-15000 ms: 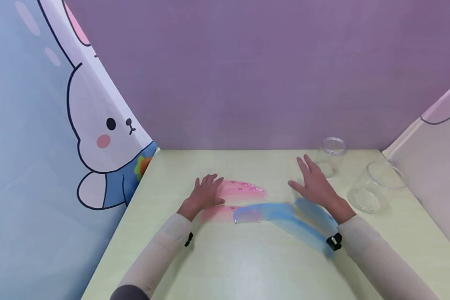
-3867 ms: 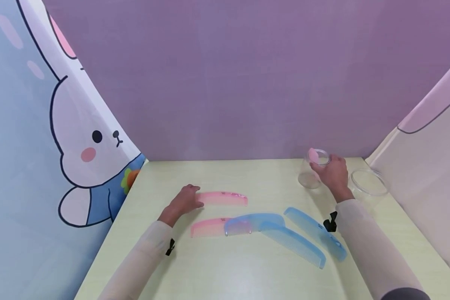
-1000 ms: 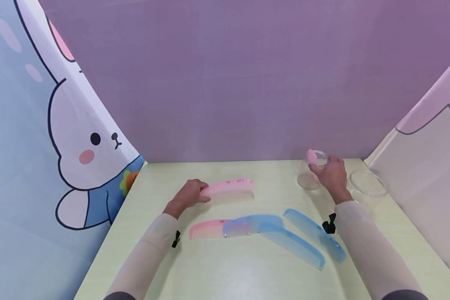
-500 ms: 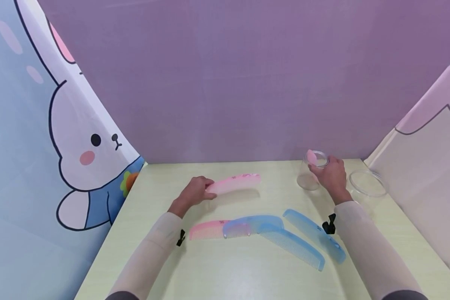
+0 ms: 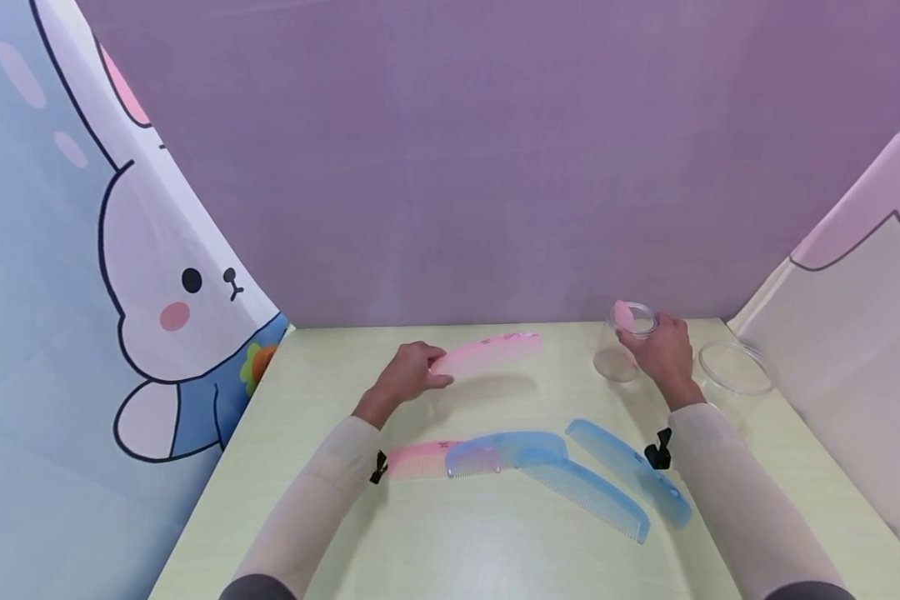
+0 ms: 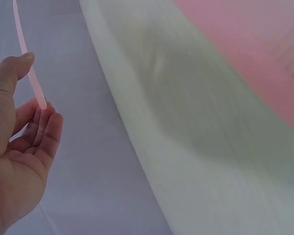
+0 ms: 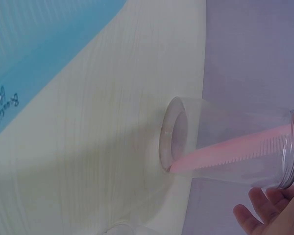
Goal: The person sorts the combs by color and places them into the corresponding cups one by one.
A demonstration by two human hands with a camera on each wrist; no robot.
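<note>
My left hand [image 5: 408, 372] pinches one end of a pink comb [image 5: 491, 350] between thumb and fingers. The comb is off the table, its far end tilted up, with its shadow below. In the left wrist view, the thumb lies on one face of the comb [image 6: 20, 39] and the fingertips on the other. My right hand [image 5: 666, 352] grips the rim of a clear cup [image 5: 613, 363] standing near the table's back edge. Another pink comb [image 7: 230, 148] leans inside that cup, teeth downward in the right wrist view, its end showing at the mouth.
A third pink comb [image 5: 418, 461] lies on the table, partly under a blue comb [image 5: 521, 440]. Two more blue combs [image 5: 588, 492] [image 5: 630, 471] lie to the right. A second clear cup [image 5: 737, 392] stands right of my right hand, partly behind the sleeve. A purple backdrop [image 5: 450, 167] rises behind.
Fifteen seconds ago both cups stood untouched; the right hand has since gripped one, now with a comb inside. Over the last second, my left hand lifted its pink comb and moved right.
</note>
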